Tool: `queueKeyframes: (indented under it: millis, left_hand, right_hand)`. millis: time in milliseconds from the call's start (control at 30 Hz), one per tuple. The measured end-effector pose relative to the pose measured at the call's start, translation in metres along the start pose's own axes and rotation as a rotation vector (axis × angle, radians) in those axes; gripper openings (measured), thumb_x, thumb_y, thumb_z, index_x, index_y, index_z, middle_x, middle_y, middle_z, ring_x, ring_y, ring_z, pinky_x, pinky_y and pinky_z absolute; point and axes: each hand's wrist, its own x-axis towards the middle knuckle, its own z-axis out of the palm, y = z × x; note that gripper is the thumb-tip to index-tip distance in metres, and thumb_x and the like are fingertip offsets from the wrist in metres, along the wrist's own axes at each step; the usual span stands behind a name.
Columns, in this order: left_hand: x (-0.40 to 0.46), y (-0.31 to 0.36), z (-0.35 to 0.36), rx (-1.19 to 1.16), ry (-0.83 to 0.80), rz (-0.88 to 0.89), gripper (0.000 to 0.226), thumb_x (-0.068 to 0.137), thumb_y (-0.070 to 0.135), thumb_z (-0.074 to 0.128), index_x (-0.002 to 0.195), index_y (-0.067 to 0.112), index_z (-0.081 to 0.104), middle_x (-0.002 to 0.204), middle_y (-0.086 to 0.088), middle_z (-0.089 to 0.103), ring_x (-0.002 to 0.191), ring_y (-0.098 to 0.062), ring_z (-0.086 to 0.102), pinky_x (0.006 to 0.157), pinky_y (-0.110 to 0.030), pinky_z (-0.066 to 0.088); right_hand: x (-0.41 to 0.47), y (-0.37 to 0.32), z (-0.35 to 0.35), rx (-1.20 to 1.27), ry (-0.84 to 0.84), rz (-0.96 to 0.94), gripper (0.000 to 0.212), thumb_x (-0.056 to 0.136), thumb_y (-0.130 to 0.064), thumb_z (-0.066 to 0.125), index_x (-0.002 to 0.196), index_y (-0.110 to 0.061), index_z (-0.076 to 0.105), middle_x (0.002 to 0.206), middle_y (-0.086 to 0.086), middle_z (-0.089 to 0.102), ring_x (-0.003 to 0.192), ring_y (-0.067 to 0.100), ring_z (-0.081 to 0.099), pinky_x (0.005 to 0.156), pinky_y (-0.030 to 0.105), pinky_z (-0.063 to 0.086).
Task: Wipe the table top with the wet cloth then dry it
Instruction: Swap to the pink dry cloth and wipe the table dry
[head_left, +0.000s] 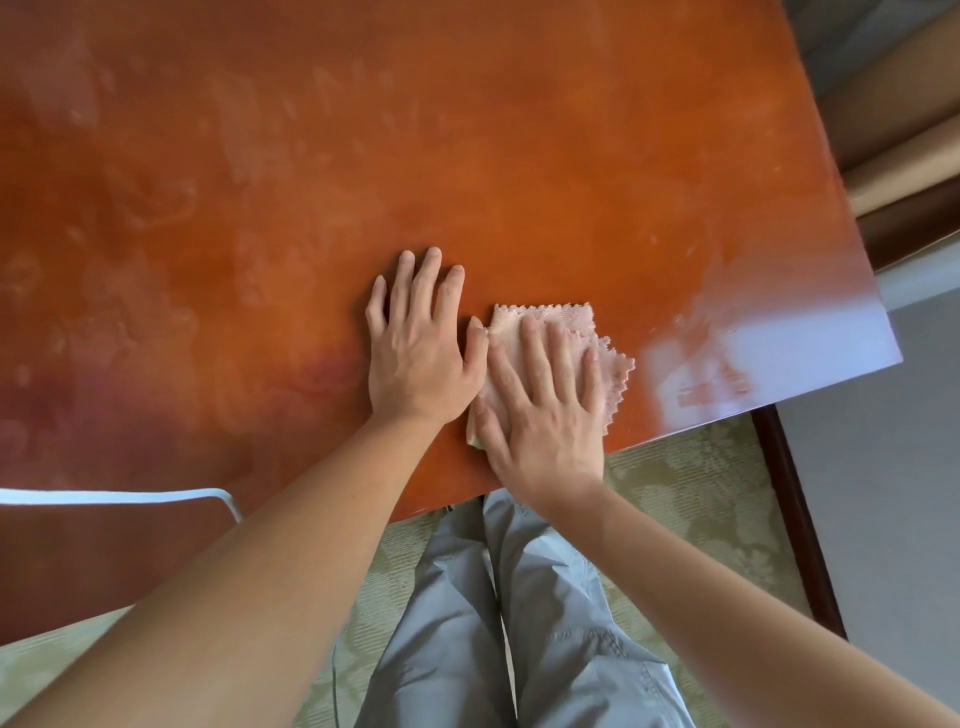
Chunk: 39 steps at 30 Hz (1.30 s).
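Cloth (558, 358) lies pressed flat under the right hand (540, 410) near the worktop (467, 156) edge, left hand (421, 343) flat beside it; wiping seems underway, next sweeping far across.

No readable text, labels or numbers anywhere.

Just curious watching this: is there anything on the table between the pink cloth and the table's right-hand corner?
No, in the head view that stretch of table top is bare, showing only glare and streaks beyond the cloth.
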Motion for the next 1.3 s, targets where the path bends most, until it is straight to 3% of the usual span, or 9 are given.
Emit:
queueKeyframes:
  millis: [100, 233, 333, 433, 633, 833, 1067, 1300]
  left_hand:
    - [0.0, -0.001, 0.0, 0.002, -0.006, -0.002, 0.055, 0.097, 0.036, 0.039, 0.145, 0.011, 0.051, 0.16, -0.01, 0.04, 0.153, -0.032, 0.027, 0.124, -0.052, 0.016]
    - [-0.001, 0.0, 0.0, 0.002, -0.003, 0.0, 0.055, 0.097, 0.037, 0.04, 0.145, 0.012, 0.051, 0.16, -0.01, 0.04, 0.153, -0.032, 0.027, 0.124, -0.053, 0.016]
    - [0.0, -0.001, -0.001, -0.003, 0.001, 0.0, 0.055, 0.097, 0.037, 0.04, 0.145, 0.012, 0.052, 0.16, -0.011, 0.041, 0.152, -0.033, 0.028, 0.124, -0.053, 0.017]
    - [0.0, 0.0, -0.002, -0.005, -0.003, -0.001, 0.055, 0.097, 0.037, 0.042, 0.144, 0.012, 0.052, 0.16, -0.011, 0.041, 0.152, -0.033, 0.028, 0.124, -0.053, 0.017]
    - [0.0, -0.001, -0.002, -0.001, -0.019, 0.001, 0.056, 0.096, 0.037, 0.042, 0.145, 0.012, 0.052, 0.16, -0.011, 0.04, 0.153, -0.033, 0.027, 0.124, -0.054, 0.017]
    - [0.0, -0.001, -0.003, -0.007, -0.028, 0.004, 0.058, 0.097, 0.038, 0.038, 0.146, 0.012, 0.051, 0.161, -0.011, 0.038, 0.153, -0.032, 0.026, 0.124, -0.053, 0.016]
    - [-0.001, -0.001, -0.001, -0.001, -0.009, 0.005, 0.055, 0.097, 0.037, 0.04, 0.145, 0.012, 0.052, 0.16, -0.01, 0.04, 0.153, -0.032, 0.027, 0.124, -0.053, 0.017]
    - [0.0, 0.001, -0.001, 0.015, -0.011, -0.01, 0.055, 0.097, 0.037, 0.041, 0.145, 0.013, 0.051, 0.161, -0.009, 0.039, 0.153, -0.03, 0.027, 0.125, -0.051, 0.015]
  right_hand:
    - [0.001, 0.0, 0.001, 0.025, 0.011, -0.031, 0.063, 0.105, -0.052, 0.034, 0.162, -0.028, 0.025, 0.17, 0.009, 0.015, 0.158, 0.031, 0.003, 0.125, 0.056, 0.0]
    - [-0.002, 0.042, -0.007, -0.043, -0.012, -0.186, 0.062, 0.105, -0.054, 0.029, 0.162, -0.029, 0.025, 0.17, 0.01, 0.016, 0.157, 0.031, 0.008, 0.124, 0.059, 0.012]
    - [0.002, 0.081, -0.015, -0.093, -0.06, -0.141, 0.063, 0.105, -0.056, 0.023, 0.163, -0.032, 0.013, 0.171, 0.007, 0.005, 0.158, 0.027, -0.002, 0.124, 0.06, 0.009]
    - [0.005, 0.095, -0.019, -0.087, -0.052, -0.051, 0.062, 0.105, -0.056, 0.024, 0.163, -0.036, 0.012, 0.172, 0.003, 0.004, 0.158, 0.024, -0.004, 0.123, 0.063, 0.006]
    - [0.003, 0.043, -0.012, -0.044, -0.029, 0.092, 0.065, 0.105, -0.055, 0.023, 0.164, -0.031, 0.012, 0.172, 0.008, 0.004, 0.158, 0.029, -0.005, 0.125, 0.058, -0.001]
    - [0.0, 0.0, -0.001, -0.001, -0.031, -0.007, 0.064, 0.104, -0.055, 0.025, 0.162, -0.03, 0.022, 0.171, 0.01, 0.01, 0.158, 0.03, -0.001, 0.124, 0.06, 0.0]
    - [0.001, 0.044, -0.005, -0.073, 0.008, -0.205, 0.063, 0.105, -0.055, 0.029, 0.162, -0.03, 0.023, 0.17, 0.009, 0.013, 0.158, 0.03, 0.005, 0.125, 0.058, 0.008]
    - [0.0, 0.131, -0.028, -0.117, -0.047, -0.036, 0.065, 0.104, -0.057, 0.024, 0.163, -0.034, 0.011, 0.172, 0.004, 0.003, 0.158, 0.024, -0.005, 0.126, 0.055, 0.0]
